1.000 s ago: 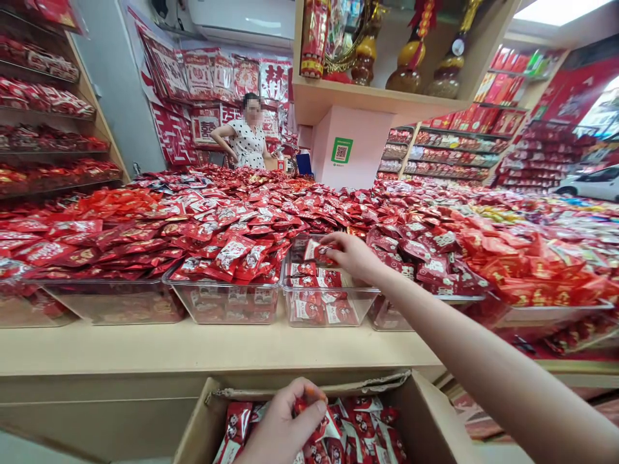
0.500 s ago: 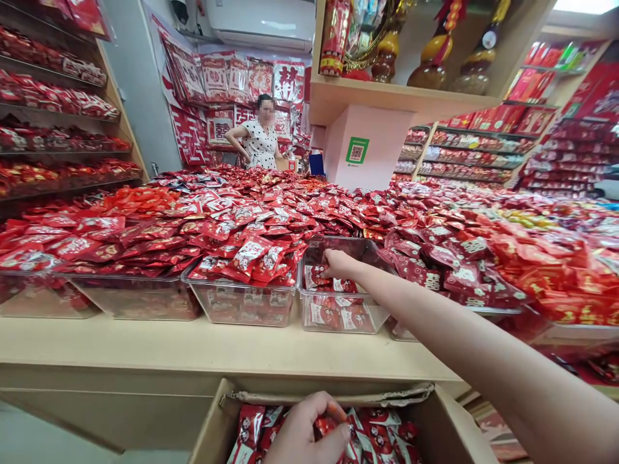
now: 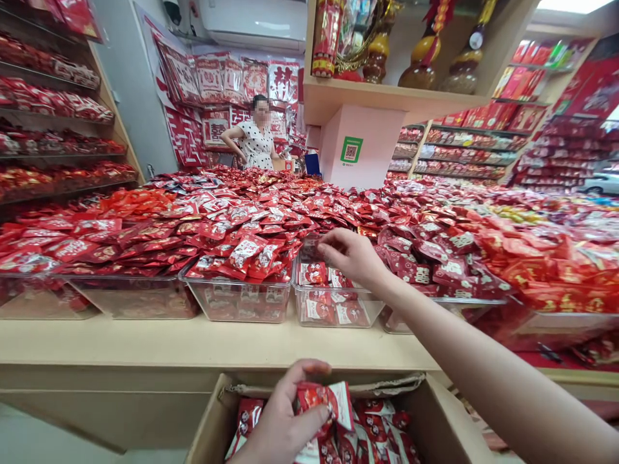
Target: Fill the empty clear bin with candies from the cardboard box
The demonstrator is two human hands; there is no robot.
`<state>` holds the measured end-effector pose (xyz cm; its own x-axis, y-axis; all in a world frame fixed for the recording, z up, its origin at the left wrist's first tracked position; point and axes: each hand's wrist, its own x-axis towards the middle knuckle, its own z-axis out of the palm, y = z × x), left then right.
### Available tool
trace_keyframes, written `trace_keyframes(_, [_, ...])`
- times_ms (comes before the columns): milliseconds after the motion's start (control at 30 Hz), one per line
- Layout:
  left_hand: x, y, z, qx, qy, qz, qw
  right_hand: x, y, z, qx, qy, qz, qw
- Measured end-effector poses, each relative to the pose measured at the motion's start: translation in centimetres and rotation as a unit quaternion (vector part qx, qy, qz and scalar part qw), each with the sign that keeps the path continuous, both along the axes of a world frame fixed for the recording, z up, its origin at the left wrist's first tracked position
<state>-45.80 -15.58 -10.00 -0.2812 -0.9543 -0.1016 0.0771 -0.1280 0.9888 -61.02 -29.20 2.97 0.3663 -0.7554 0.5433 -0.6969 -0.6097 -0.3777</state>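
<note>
Left hand [image 3: 283, 422] pinches glossy red-and-white plastic packets [image 3: 341, 405] over the brown cardboard box [image 3: 207, 425]; at its twelve o'clock, right hand [image 3: 356, 259], fingertips closed together, hovers mid-reach over the clear plastic bin [image 3: 333, 290], seemingly needing rim clearance.

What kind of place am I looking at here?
Probably a sweet or wedding-goods shop: clear bins heaped with small red packets, shelves of more packets along the left wall, and a QR code sign, likely for payment, on the pillar.

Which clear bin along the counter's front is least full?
The bin under the right hand: its packets lie below the rim, while both neighbours are heaped above theirs.
</note>
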Motion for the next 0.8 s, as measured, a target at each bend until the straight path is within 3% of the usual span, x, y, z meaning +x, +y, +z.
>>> trace_keyframes(100, [-0.1,-0.1,0.5,0.01,0.084,0.069,0.994,-1.4,7.0,-2.2,0.041,-0.058,0.063,0.995])
trace_keyframes(200, [-0.5,-0.1,0.3,0.027,0.109,0.096,0.989,-2.3,11.4,-7.1,0.202,-0.121,0.02,0.972])
trace_keyframes(300, [-0.8,-0.1,-0.1,0.015,0.083,0.096,0.992,-2.5,12.6,-11.9,0.39,-0.304,0.036,0.868])
trace_keyframes(367, [-0.9,-0.1,-0.4,-0.001,0.049,0.079,0.996,-2.5,12.5,-13.7,0.433,-0.391,0.053,0.81])
trace_keyframes(533, [-1.1,-0.2,-0.6,0.016,0.0,-0.013,1.0,-3.2,12.7,-14.1,0.394,-0.447,0.043,0.802])
trace_keyframes(700, [-1.4,-0.2,-0.4,0.029,0.014,0.014,0.999,-3.0,12.9,-14.2,0.435,-0.509,0.054,0.74])
trace_keyframes(800, [-1.8,0.0,-0.4,0.055,0.016,0.01,0.998,-2.3,12.9,-14.8,0.439,-0.52,0.051,0.731])
